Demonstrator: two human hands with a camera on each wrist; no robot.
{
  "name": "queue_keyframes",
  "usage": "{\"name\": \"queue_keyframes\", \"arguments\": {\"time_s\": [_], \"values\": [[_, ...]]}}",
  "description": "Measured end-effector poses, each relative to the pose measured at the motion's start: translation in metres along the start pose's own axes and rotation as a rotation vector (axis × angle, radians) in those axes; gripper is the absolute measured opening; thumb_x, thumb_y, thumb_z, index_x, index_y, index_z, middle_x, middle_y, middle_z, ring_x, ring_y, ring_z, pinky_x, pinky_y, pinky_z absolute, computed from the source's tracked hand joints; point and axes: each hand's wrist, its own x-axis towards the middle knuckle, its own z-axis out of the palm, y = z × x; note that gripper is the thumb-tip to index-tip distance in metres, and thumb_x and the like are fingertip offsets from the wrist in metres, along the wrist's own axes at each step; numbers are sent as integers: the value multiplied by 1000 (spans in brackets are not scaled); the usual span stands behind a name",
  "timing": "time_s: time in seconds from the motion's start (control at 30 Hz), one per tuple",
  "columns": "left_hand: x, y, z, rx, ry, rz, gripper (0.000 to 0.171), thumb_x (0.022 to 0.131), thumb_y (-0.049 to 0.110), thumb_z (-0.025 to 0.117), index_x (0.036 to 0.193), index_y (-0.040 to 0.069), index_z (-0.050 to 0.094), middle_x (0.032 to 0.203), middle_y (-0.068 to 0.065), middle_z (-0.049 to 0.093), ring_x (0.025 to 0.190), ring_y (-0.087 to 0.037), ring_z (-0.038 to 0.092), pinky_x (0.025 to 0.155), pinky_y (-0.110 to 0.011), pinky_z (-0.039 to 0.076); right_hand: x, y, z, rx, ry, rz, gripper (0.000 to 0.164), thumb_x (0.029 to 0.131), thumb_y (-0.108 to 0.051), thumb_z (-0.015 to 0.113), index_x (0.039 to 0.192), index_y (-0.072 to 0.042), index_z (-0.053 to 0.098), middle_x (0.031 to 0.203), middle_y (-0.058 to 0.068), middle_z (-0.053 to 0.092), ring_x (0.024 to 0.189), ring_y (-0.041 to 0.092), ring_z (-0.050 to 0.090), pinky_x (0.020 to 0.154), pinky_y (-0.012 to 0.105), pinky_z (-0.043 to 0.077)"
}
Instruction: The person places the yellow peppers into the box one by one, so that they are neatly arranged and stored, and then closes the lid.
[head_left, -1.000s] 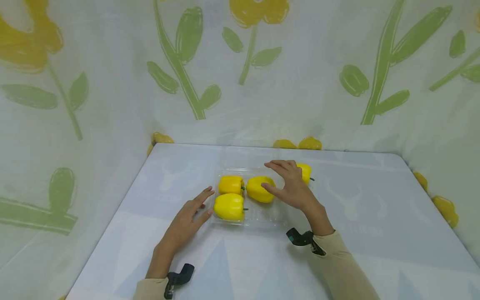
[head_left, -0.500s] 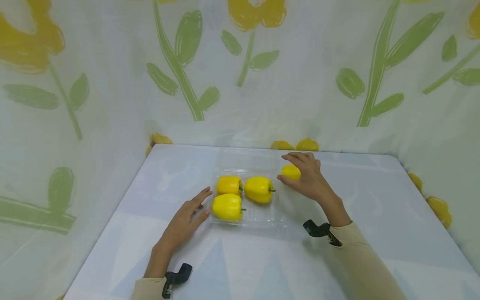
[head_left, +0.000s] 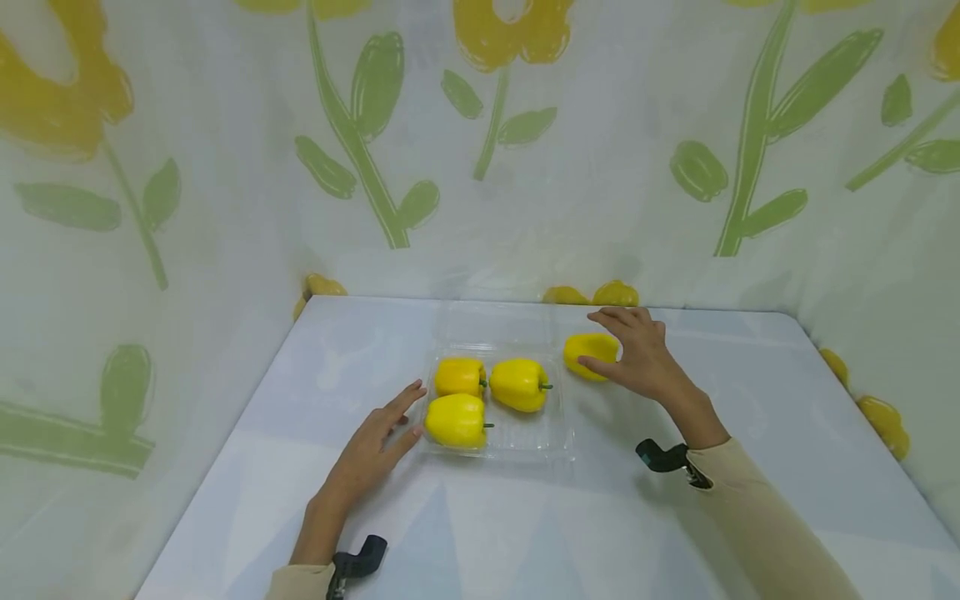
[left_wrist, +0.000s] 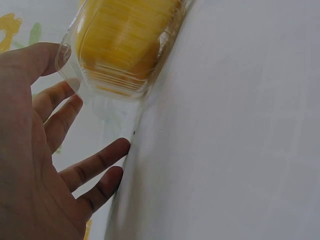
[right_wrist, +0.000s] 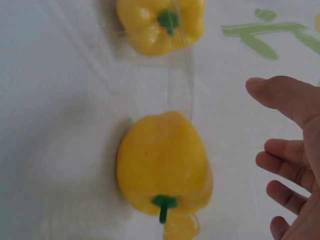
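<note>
A clear plastic clamshell box (head_left: 525,437) stands unfolded on the table with three yellow bell peppers in it. Two of them, a rear pepper (head_left: 459,377) and a front pepper (head_left: 455,421), lie at its left side; a third pepper (head_left: 517,385) is at the back right. My left hand (head_left: 375,446) has its fingers spread, the thumb and fingertips right at the box's left rim (left_wrist: 65,62). Just right of the box a loose bell pepper (right_wrist: 162,162) lies on the table. Above it my right hand (head_left: 633,354) hovers, fingers apart and holding nothing.
The box's raised transparent lid (head_left: 495,323) is at its back edge. A pale patterned cloth covers the table (head_left: 750,433). Behind and beside it hangs a curtain (head_left: 600,167) with printed flowers and leaves.
My right hand has moved right, off the back-right pepper in the box, to over the loose pepper. That pepper now lies nearer the box than before. The left hand has stayed at the rim.
</note>
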Motion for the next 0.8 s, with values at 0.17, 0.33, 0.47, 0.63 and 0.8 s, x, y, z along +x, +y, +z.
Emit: {"name": "queue_keyframes", "arguments": {"time_s": [0.17,0.33,0.47,0.63,0.8], "values": [[0,-1,0,34,13,-3,58,102,51,52,156,39,34,159,22,27,117,-16,53,98,-51,43,-1,12,-2,-15,-19,5,72,80,-35,85,138,-4,57,141,17,51,119,37,39,79,49,25],[0,0,-3,46,14,-14,59,101,50,53,156,37,35,159,20,29,116,-17,53,97,-52,44,0,22,0,-38,-45,28,74,79,-37,85,140,-6,55,143,17,49,122,38,38,83,52,26],[0,0,-3,47,8,-13,59,102,49,53,156,37,34,160,18,29,116,-18,53,97,-52,44,0,26,2,-46,-67,59,76,80,-39,85,141,-7,54,144,17,49,124,39,37,84,54,27],[1,-1,-1,36,8,-7,58,102,48,53,156,38,33,160,18,28,117,-17,52,98,-53,43,0,30,5,-39,-91,79,78,80,-40,84,143,-7,52,146,17,47,125,40,35,85,56,26],[1,-2,1,14,5,0,58,102,49,52,156,39,33,160,19,28,117,-18,53,98,-54,42,-1,34,8,-50,-113,93,79,80,-41,84,143,-6,52,147,18,46,125,41,35,86,57,26]]}}
